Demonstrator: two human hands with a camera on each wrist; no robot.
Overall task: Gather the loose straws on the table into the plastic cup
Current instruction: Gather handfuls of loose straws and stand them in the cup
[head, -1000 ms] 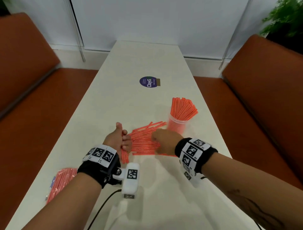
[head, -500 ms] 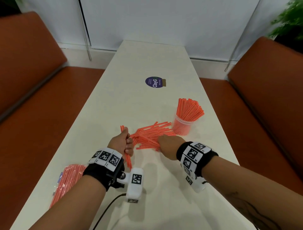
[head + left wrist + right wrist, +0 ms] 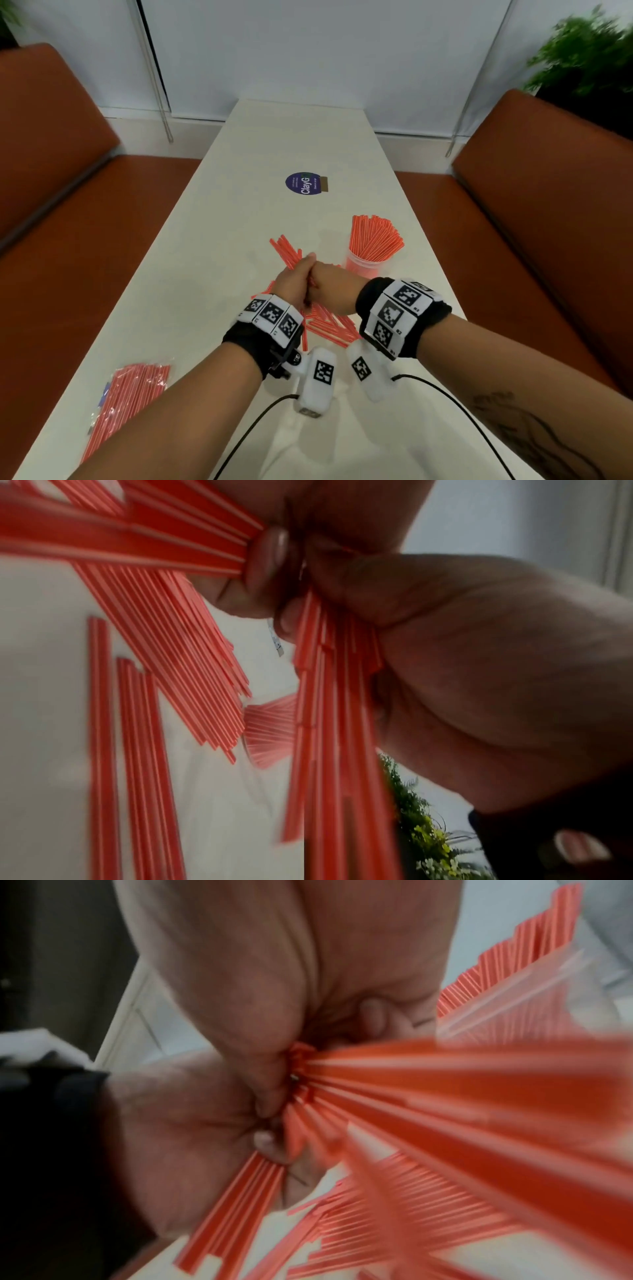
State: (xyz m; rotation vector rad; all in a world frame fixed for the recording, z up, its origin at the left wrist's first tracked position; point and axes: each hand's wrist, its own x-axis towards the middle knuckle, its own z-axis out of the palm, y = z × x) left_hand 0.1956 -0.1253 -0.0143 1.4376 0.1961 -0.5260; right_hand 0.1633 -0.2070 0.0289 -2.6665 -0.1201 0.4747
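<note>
Hands (image 3: pixel 310 284) now pressed together, straws (image 3: pixel 286 251) bunched, lifted.

Bare forearms, no sleeves. Black wristband (image 3: pixel 260 346) at 7 o'clock, ringed with white blocks printed with black square codes; a matching wristband (image 3: pixel 404 317) at 4 o'clock. White camera pod (image 3: pixel 317 382) under each wrist, coded too, trailing a thin black cable (image 3: pixel 255 421). Dark tattoo (image 3: pixel 527 428) along the right forearm
</note>
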